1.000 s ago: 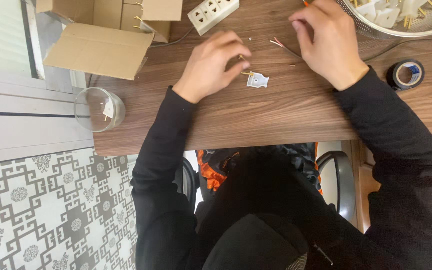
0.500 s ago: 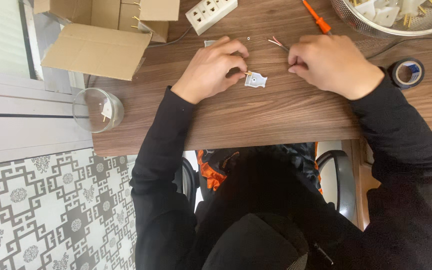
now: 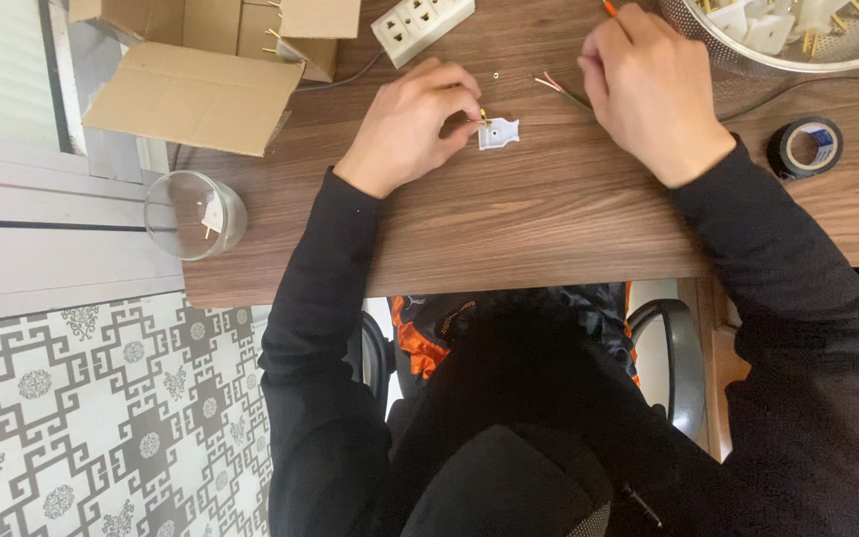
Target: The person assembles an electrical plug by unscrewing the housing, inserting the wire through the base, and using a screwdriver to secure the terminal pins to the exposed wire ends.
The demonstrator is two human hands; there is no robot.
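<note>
White plastic plug half (image 3: pixel 498 133), brass pin at top, flat on wooden table (image 3: pixel 509 219)

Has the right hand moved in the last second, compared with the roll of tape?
Yes. The right hand swung in toward the small white plastic part half a second ago, then pulled back toward the black tape roll and table's far edge.

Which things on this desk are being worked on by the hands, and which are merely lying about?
In hand: left hand at the white plug half and its brass pin; right hand by the stripped wires.

Lying about: tape roll, glass, power strip, cardboard box.
</note>
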